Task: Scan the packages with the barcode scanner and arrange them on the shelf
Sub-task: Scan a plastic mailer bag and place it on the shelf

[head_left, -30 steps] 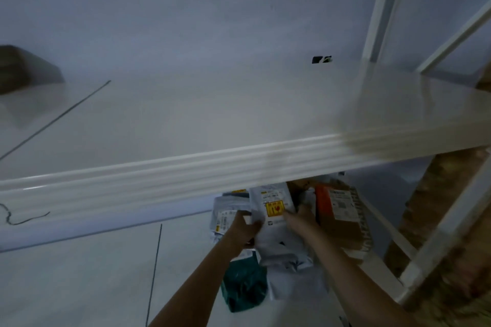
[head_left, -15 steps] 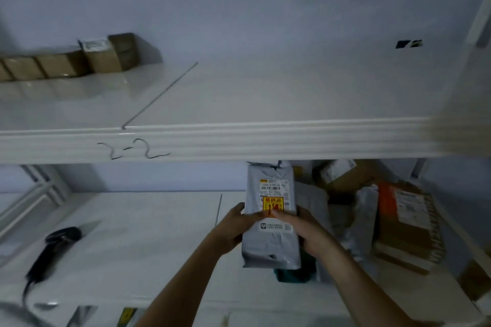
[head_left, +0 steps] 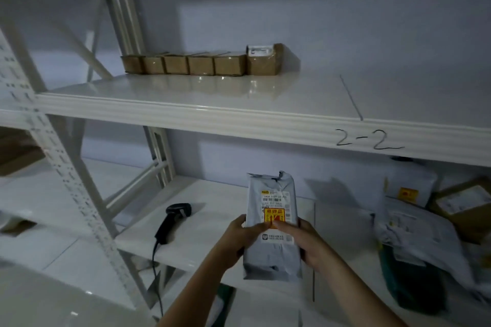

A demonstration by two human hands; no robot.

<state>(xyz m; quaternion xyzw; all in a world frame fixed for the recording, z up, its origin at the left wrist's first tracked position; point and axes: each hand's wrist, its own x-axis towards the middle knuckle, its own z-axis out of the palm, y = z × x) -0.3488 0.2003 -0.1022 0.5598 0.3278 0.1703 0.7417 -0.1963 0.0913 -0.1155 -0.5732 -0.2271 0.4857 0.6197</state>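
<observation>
Between the two hands, above the lower shelf (head_left: 212, 236), a grey poly-mailer package (head_left: 271, 225) is held upright with its label facing the camera. The left hand (head_left: 237, 237) grips its left edge, fingers curled behind and thumb laid on the front; the right hand (head_left: 309, 243) grips the right edge the same way, its thumb touching the yellow-and-red sticker. The wrapper looks thin, slick and creased, so it probably slides easily, and the bag seems light but soft-skinned around a firmer content. That sticker reads like a fragile warning, so a squeeze at the edges, low on the body, suits it better than pressing the middle. Left of the package, the barcode scanner (head_left: 174, 221) lies on the same shelf. Further out, cardboard boxes (head_left: 202, 64) stand in a row on the upper shelf (head_left: 239, 117), marked 2-2.
</observation>
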